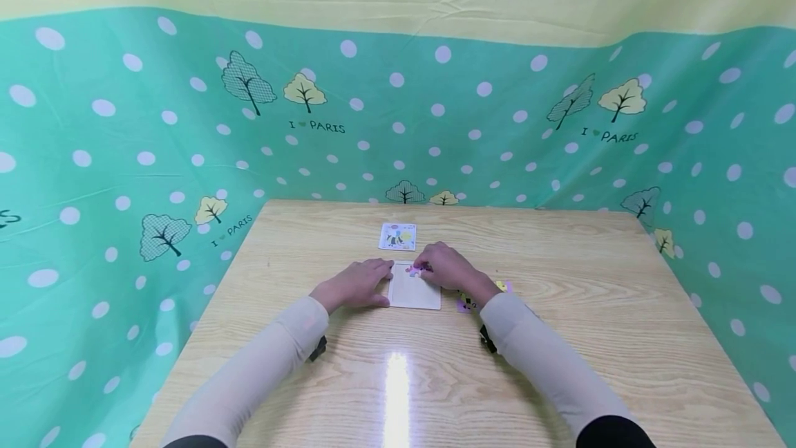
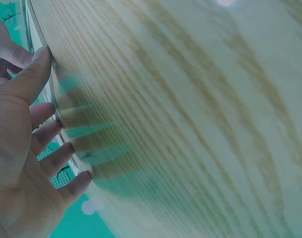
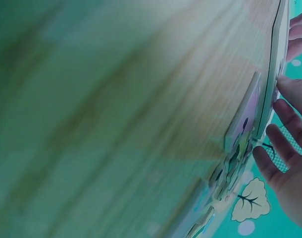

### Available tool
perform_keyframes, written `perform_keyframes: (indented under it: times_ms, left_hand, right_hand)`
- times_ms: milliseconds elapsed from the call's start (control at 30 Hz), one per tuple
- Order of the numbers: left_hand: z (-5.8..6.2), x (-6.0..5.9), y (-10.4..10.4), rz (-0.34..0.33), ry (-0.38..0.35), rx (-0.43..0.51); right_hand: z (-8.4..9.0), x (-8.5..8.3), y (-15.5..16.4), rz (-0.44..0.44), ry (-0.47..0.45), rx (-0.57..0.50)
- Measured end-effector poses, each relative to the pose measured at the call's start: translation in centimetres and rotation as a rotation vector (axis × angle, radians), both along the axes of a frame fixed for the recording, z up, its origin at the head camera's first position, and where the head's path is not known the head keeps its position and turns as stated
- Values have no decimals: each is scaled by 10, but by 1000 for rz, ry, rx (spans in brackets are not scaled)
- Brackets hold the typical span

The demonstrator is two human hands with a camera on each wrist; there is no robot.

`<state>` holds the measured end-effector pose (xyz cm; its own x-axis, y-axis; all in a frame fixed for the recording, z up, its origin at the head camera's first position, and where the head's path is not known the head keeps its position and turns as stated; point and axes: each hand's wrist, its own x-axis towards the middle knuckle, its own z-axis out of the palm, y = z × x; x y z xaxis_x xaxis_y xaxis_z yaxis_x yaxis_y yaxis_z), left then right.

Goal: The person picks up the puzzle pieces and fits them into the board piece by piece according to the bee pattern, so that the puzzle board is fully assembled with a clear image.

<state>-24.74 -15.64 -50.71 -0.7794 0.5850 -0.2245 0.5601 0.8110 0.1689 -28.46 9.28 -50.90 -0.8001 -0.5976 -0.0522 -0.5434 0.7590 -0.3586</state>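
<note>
The tray [image 1: 413,294] has a card [image 1: 398,236] behind, puzzle pieces [image 1: 466,303] at right.

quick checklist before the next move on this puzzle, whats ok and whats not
1. White square tray lying on the pale wooden table: ok.
2. Left hand touching the tray's left edge: ok.
3. Small pink patterned puzzle piece at the right hand's fingertips fully seated: cannot tell, partly covered.
4. Rectangular printed picture card beyond the tray uncovered: ok.
5. Loose yellow-and-purple puzzle pieces fully visible: not ok, partly hidden in the head view.
</note>
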Motion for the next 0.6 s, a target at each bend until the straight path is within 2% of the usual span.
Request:
perform_keyframes:
  times_ms: [233, 600]
  left_hand:
    - [1, 0, 0, -7, 10, -2]
    - [0, -1, 0, 1, -9, -16]
  right_hand:
    - [2, 0, -1, 41, 31, 13]
    - [7, 0, 1, 87, 97, 115]
